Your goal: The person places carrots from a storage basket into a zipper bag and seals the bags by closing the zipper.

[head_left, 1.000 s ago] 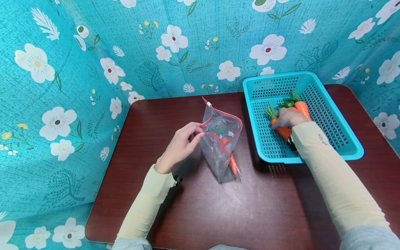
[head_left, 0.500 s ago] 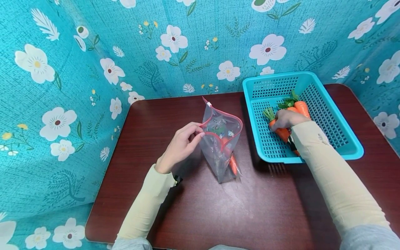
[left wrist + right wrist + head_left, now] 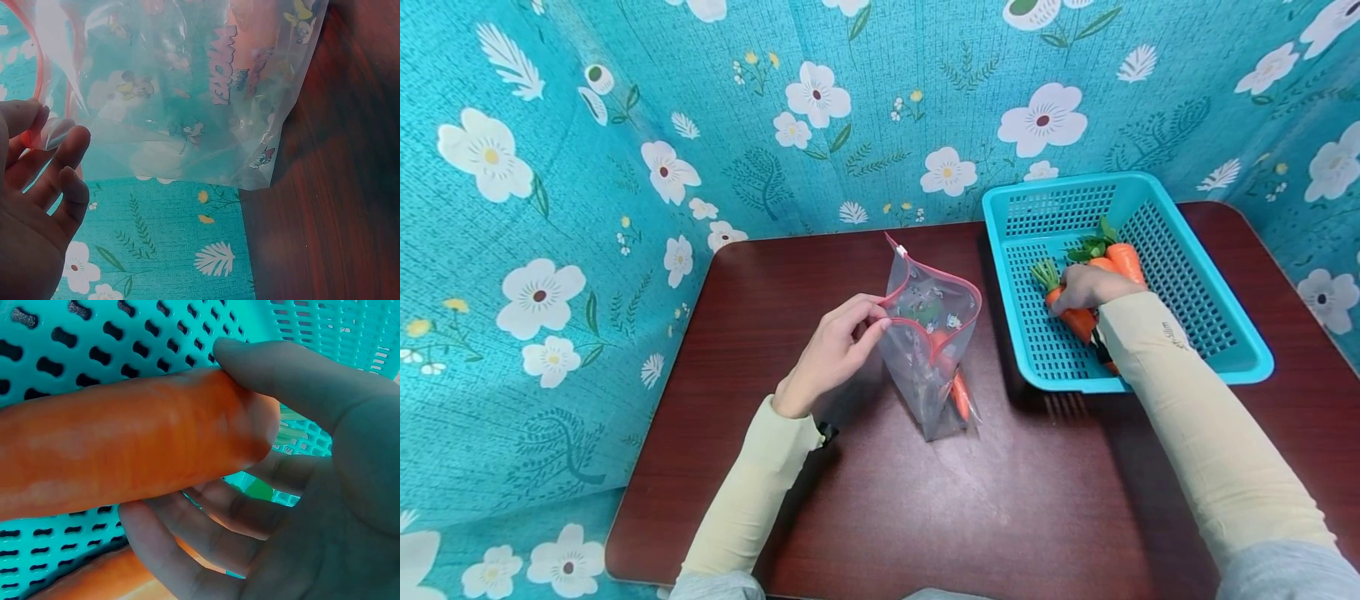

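Observation:
My left hand [image 3: 829, 354] pinches the pinkish-red rim of a clear zip bag [image 3: 904, 367] between thumb and fingers. Standing on the table, the bag gapes at the top, with a carrot [image 3: 960, 395] showing low inside it. In the left wrist view, cartoon prints cover the bag [image 3: 162, 119], and its rim is between my fingertips. Over in the turquoise basket [image 3: 1247, 372], my right hand [image 3: 1092, 286] grips a carrot [image 3: 1077, 322] near its leafy end. The right wrist view shows thumb on one side of this carrot [image 3: 137, 440] and fingers on the other.
More carrots [image 3: 1126, 260] with green tops [image 3: 1092, 246] lie in the basket beyond my right hand. The dark wooden table [image 3: 745, 317] meets a flowered turquoise cloth [image 3: 880, 108] at its back and left. A white slider [image 3: 902, 250] sits on the bag's rim.
My right hand and the carrot in it have shifted very slightly left within the basket. The left hand and the bag look unmoved.

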`<state>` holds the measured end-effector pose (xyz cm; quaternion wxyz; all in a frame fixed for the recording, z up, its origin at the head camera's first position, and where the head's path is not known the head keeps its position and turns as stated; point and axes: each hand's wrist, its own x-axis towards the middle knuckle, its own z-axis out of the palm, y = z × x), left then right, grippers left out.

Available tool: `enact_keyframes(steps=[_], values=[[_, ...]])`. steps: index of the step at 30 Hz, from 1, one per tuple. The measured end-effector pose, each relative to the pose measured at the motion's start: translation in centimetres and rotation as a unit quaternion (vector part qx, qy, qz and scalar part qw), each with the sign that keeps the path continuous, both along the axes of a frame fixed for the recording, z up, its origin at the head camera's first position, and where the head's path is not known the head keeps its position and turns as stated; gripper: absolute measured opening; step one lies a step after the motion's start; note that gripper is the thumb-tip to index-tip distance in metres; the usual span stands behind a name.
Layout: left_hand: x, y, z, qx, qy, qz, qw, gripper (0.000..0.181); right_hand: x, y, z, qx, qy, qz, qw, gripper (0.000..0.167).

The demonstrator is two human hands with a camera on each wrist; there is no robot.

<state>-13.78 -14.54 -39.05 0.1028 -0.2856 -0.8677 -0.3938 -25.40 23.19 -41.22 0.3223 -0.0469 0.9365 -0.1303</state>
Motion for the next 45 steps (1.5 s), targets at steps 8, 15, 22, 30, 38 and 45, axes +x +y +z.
enact_keyframes(steps=[8, 15, 22, 30, 38, 45], values=[[-0.19, -0.05, -0.02, -0.006, 0.002, 0.012, 0.9999, 0.012, 0.01, 0.05, -0.14, -0.007, 0.005, 0.0, 1.0, 0.058], [-0.35, -0.3, 0.01, -0.017, 0.013, 0.034, 0.9992, 0.016, 0.05, 0.05, -0.3, -0.019, 0.007, 0.005, 0.9998, 0.068], [-0.56, -0.25, 0.05, -0.022, 0.022, 0.049, 0.9983, 0.015, 0.12, 0.03, -0.3, -0.018, 0.008, 0.004, 0.9998, 0.071], [-0.68, -0.04, 0.11, -0.024, 0.02, 0.055, 0.998, 0.016, 0.12, 0.05, -0.37, -0.023, 0.018, 0.018, 0.9994, 0.064], [-0.7, 0.13, 0.13, -0.022, 0.014, 0.058, 0.998, 0.015, 0.22, 0.2, -0.25, -0.018, 0.02, 0.01, 0.9996, 0.069], [-0.7, 0.28, 0.33, -0.023, 0.018, 0.059, 0.9978, 0.015, 0.28, 0.0, -0.04, -0.042, 0.045, -0.007, 0.9981, 0.064]])
